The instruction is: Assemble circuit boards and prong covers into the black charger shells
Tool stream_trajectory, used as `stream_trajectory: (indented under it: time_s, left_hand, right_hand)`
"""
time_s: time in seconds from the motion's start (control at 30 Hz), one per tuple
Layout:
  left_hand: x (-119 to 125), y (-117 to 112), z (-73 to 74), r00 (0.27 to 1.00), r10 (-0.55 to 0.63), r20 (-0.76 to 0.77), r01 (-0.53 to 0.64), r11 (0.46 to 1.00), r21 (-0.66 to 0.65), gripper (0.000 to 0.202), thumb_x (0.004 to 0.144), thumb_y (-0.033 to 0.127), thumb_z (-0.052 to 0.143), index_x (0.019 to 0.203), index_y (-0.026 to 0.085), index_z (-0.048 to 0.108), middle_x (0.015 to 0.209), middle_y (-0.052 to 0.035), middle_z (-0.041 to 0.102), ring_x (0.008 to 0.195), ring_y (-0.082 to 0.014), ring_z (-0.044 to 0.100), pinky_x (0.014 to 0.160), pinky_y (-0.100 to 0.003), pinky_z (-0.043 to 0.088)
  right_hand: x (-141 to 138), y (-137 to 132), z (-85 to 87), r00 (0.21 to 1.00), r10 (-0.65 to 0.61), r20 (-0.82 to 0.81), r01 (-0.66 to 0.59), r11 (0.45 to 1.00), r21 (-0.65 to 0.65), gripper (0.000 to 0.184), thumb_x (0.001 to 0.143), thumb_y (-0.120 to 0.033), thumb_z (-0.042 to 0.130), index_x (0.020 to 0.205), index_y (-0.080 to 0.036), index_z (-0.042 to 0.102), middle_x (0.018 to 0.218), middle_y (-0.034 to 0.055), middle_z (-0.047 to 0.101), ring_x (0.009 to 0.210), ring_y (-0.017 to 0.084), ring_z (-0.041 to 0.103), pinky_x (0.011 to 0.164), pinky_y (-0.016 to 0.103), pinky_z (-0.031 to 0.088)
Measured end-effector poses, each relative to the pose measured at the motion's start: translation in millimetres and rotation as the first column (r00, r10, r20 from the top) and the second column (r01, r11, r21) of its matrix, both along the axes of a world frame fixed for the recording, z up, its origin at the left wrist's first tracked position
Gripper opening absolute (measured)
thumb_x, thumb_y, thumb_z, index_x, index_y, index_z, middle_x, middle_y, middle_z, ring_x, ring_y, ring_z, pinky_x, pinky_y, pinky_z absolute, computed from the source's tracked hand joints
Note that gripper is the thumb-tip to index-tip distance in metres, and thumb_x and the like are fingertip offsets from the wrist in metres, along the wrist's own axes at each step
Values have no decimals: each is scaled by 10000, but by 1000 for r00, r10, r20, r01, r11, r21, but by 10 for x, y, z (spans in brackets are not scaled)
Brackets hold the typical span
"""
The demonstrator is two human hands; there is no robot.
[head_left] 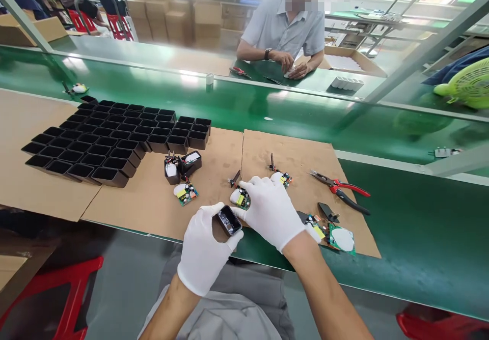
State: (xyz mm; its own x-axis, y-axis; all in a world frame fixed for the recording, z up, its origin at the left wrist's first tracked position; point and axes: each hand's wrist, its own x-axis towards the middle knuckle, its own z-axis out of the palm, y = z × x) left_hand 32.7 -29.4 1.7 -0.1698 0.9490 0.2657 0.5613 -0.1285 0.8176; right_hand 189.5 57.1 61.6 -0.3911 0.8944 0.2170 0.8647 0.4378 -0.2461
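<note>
My left hand, in a white glove, is closed around a small black plastic casing with its open end turned up. My right hand, also gloved, rests on the cardboard sheet with its fingers pinching a small green circuit board. Another board lies to the left beside two black casings. More boards lie at the fingertips and to the right.
Several rows of empty black casings stand on the left cardboard. Red-handled pliers lie at the right. A green conveyor belt runs across. Beyond it sits a person in a grey shirt. A red stool is below left.
</note>
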Motion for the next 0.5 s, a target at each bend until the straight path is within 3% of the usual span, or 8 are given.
stream_trajectory:
  time_s: [0.07, 0.13, 0.2, 0.27, 0.33, 0.4, 0.43, 0.5]
  left_hand:
    - [-74, 6, 23, 997, -23, 71, 26, 999, -29, 585, 710, 271, 911, 1238, 247, 659, 1139, -96, 739, 1070, -353, 713, 959, -488, 548]
    - [-153, 8, 90, 985, -61, 159, 74, 994, -80, 570, 674, 220, 916, 1194, 254, 688, 1116, -77, 749, 1064, -343, 711, 971, -480, 546]
    - [-242, 3, 201, 946, -146, 289, 190, 973, -131, 563, 691, 199, 905, 1208, 258, 689, 1139, -69, 747, 1090, -320, 716, 1005, -459, 551]
    - [-339, -18, 333, 867, -247, 432, 340, 928, -153, 593, 750, 216, 888, 1296, 277, 664, 1227, -72, 727, 1149, -292, 720, 1052, -421, 555]
    - [-430, -54, 459, 809, -303, 503, 425, 893, -147, 648, 779, 239, 887, 1373, 307, 637, 1287, -72, 707, 1170, -277, 725, 1066, -388, 562]
    - [-495, -98, 565, 800, -323, 505, 436, 892, -121, 699, 759, 234, 907, 1395, 327, 633, 1276, -66, 716, 1139, -275, 737, 1038, -370, 580]
    - [-515, -121, 610, 809, -326, 489, 423, 900, -100, 708, 745, 222, 913, 1390, 328, 639, 1257, -65, 726, 1122, -280, 742, 1017, -367, 589]
    - [-533, -162, 690, 832, -330, 445, 393, 918, -55, 687, 731, 201, 912, 1360, 319, 663, 1236, -72, 739, 1111, -299, 744, 980, -369, 602]
  right_hand:
    - [-42, 86, 28, 1000, -9, -4, 9, 999, -31, 366, 677, -314, 982, 934, -156, 774, 881, 115, 713, 871, 341, 667, 911, 533, 451]
    - [-15, 114, 83, 999, -10, -53, 7, 998, -68, 295, 713, -292, 947, 916, -172, 770, 862, 89, 707, 856, 309, 668, 900, 510, 468]
    - [67, 59, 158, 991, -1, -135, -16, 992, -125, 247, 841, -332, 842, 1029, -200, 750, 869, 48, 718, 804, 245, 678, 823, 424, 522]
    - [177, -80, 219, 931, -21, -365, -69, 970, -233, 221, 982, -394, 682, 1132, -233, 699, 892, 25, 738, 783, 209, 702, 735, 355, 562]
    - [282, -274, 236, 667, -126, -734, -187, 925, -329, 246, 1007, -481, 644, 1137, -276, 686, 975, 36, 764, 887, 237, 746, 761, 370, 601]
    - [358, -482, 212, 366, -206, -908, -272, 909, -315, 315, 951, -549, 708, 1179, -331, 695, 1127, 53, 767, 1005, 279, 760, 829, 421, 624]
    - [383, -579, 193, 284, -218, -934, -282, 912, -299, 375, 915, -567, 743, 1216, -350, 692, 1195, 67, 751, 1049, 300, 756, 841, 445, 631]
    - [410, -741, 163, 249, -228, -941, -267, 918, -293, 524, 836, -599, 802, 1275, -340, 676, 1242, 111, 721, 1086, 346, 741, 831, 492, 640]
